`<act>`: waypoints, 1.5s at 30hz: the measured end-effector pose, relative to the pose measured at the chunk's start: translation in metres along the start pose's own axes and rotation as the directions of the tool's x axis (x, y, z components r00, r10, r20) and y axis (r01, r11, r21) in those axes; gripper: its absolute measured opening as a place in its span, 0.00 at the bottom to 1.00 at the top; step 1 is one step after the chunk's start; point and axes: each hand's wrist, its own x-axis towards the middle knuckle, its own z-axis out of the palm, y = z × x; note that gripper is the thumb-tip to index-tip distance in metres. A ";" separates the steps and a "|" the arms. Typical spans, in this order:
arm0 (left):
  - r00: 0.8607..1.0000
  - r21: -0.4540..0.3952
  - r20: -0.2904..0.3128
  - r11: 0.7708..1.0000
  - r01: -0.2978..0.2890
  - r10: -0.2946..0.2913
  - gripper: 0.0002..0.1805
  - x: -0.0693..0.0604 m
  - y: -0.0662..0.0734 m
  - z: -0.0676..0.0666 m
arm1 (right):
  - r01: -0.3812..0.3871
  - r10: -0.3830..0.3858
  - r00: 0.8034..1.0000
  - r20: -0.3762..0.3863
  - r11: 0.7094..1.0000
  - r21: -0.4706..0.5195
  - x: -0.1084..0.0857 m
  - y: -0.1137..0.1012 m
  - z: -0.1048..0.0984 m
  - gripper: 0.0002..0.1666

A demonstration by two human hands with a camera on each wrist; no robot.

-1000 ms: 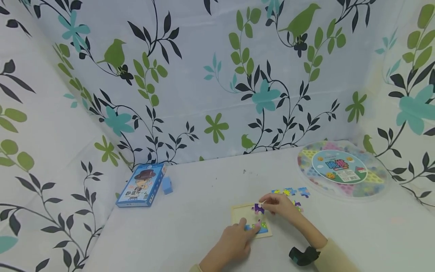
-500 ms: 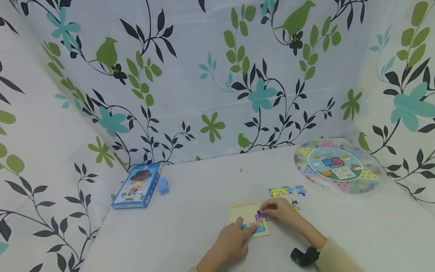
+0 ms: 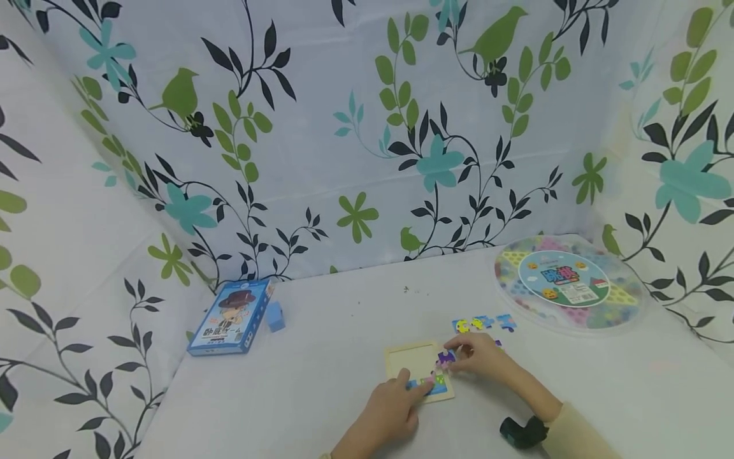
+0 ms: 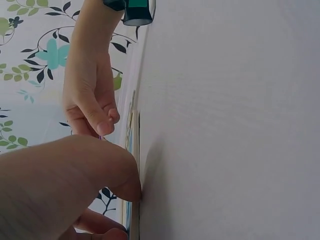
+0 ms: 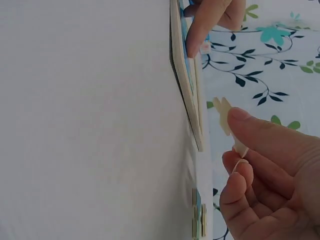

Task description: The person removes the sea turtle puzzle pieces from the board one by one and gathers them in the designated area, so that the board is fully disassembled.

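Note:
My right hand [image 3: 484,358] pinches a purple-and-pink jigsaw piece [image 3: 445,358] at the right side of a small wooden puzzle tray [image 3: 411,348]. In the right wrist view the piece [image 5: 223,116] shows its pale edge, raised off the table between thumb and fingers. My left hand [image 3: 388,405] rests at the tray's lower left. Its thumb and forefinger lie extended, touching the tray and the blue, green and pink pieces [image 3: 440,385] along its bottom. From the left wrist, the tray [image 4: 135,130] appears edge-on, partly hidden by the left hand [image 4: 75,170].
Several loose jigsaw pieces [image 3: 463,326] lie beyond the right hand, partly covered by it. A round, colourful clear-lidded container [image 3: 619,290] sits at the back right. At the left are a blue card-game box [image 3: 231,319] and a small blue block [image 3: 275,317]. Patterned cloth [image 3: 304,140] hangs behind.
My right hand brought the piece from over the tray down to its right side, and its fingers shifted on the piece. The left hand keeps its place on the tray. The head view shifted slightly.

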 end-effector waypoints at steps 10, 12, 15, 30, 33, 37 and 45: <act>0.998 -0.013 0.047 0.999 0.040 -0.039 0.30 -0.003 0.002 0.000 | -0.039 0.040 0.998 -0.056 0.999 0.017 -0.019 0.012 -0.037 0.21; 0.999 -0.018 0.023 0.999 0.035 -0.034 0.29 -0.004 0.003 0.000 | -0.062 0.062 0.996 -0.064 0.998 0.008 -0.022 0.016 -0.047 0.21; 0.999 -0.045 -0.007 0.998 0.034 -0.034 0.27 -0.005 0.002 -0.002 | -0.079 0.078 0.993 -0.090 0.997 -0.009 -0.028 0.021 -0.060 0.22; 0.984 -0.207 -0.119 0.973 0.105 -0.132 0.13 -0.010 -0.010 0.005 | -0.117 0.120 0.976 -0.181 0.993 0.024 -0.058 0.052 -0.095 0.22; 0.982 -0.224 -0.116 0.967 0.121 -0.150 0.12 -0.013 -0.011 0.005 | -0.153 0.156 0.978 -0.142 0.988 0.032 -0.059 0.056 -0.097 0.23; 0.976 -0.241 -0.151 0.964 0.115 -0.154 0.11 -0.016 -0.012 0.005 | -0.160 0.162 0.982 -0.093 0.987 0.023 -0.057 0.060 -0.098 0.23; 0.959 -0.192 -0.252 0.978 0.078 -0.126 0.09 -0.021 -0.012 0.005 | -0.163 0.159 0.985 -0.062 0.984 -0.070 -0.054 0.063 -0.095 0.22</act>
